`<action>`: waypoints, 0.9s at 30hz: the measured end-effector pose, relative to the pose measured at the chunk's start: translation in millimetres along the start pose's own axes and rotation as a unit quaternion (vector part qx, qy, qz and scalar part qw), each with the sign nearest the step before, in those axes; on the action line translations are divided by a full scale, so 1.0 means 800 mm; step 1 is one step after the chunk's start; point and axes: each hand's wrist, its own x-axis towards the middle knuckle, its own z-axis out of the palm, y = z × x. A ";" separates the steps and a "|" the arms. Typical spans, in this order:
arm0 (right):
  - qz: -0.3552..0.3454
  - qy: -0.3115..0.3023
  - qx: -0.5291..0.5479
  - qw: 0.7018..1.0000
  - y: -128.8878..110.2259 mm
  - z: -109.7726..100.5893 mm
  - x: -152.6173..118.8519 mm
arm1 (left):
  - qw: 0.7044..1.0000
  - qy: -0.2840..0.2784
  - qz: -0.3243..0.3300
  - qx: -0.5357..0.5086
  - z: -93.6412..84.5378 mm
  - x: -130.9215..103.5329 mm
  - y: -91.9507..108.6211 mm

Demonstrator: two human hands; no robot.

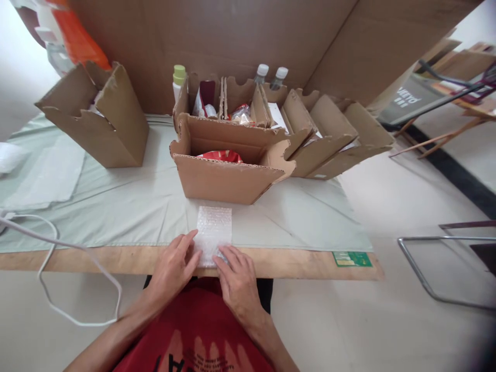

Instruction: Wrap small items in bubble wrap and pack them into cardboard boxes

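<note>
A small sheet of bubble wrap (214,222) lies at the front edge of the cloth, right before me. My left hand (175,263) rests at its left edge, thumb and fingers apart. At the lower right corner, my right hand (237,271) has its fingers bent and pressed together on the wrap. Something small, shiny and bluish shows under those fingertips, too covered to name. Just beyond the wrap stands an open cardboard box (228,181) with a red packet (222,156) inside.
Several cardboard bins (333,121) stand in a row behind, holding packets. Capped bottles (262,72) rise behind them. Another box (116,124) stands left, near flat plastic sheets (50,175). A white cable (83,323) loops over the front edge. A metal frame (418,274) stands right.
</note>
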 end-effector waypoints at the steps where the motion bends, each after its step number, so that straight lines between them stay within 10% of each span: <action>1: -0.004 0.005 0.002 1.000 0.001 0.001 0.004 | 1.000 0.010 0.027 0.008 -0.005 -0.004 0.001; 5: -0.003 -0.013 0.057 0.998 0.009 -0.002 0.018 | 0.991 -0.028 0.131 0.010 -0.014 -0.017 0.007; 13: -0.002 0.092 0.009 0.996 0.020 -0.012 0.033 | 0.994 0.024 0.072 0.080 0.014 0.010 -0.002; 19: -0.044 0.002 0.016 0.999 0.023 -0.001 0.033 | 0.992 0.064 0.075 0.074 0.008 0.005 -0.002; 27: 0.074 -0.006 0.117 0.990 0.033 -0.001 0.048 | 0.993 0.020 0.103 0.046 0.003 0.012 -0.007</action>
